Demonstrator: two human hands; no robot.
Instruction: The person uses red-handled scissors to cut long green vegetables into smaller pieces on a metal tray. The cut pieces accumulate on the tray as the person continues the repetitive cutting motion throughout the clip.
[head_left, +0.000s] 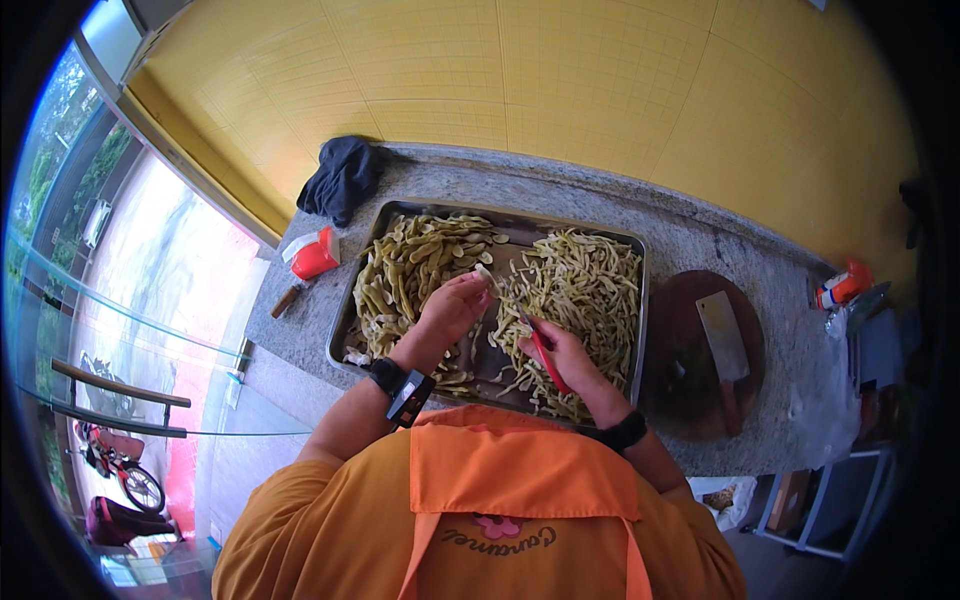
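A large metal tray (487, 365) lies before me with two heaps of pale green vegetable pieces. Larger, pod-like pieces (420, 259) fill its left side; thin cut strips (585, 292) are heaped on the right. Over the middle of the tray, my left hand (455, 306) pinches a small pale piece (486, 277) between its fingertips. My right hand (564, 351) grips a red-handled cutting tool (546, 356), whose metal tip points at that piece. From here I cannot tell whether the tool is a knife or scissors.
Right of the tray, a cleaver (721, 336) lies on a round dark chopping board (667, 322). A red tissue pack (315, 255), a short brown handle (285, 301) and a dark cloth (341, 180) rest on the left of the stone counter (480, 176). A yellow wall (525, 67) rises behind.
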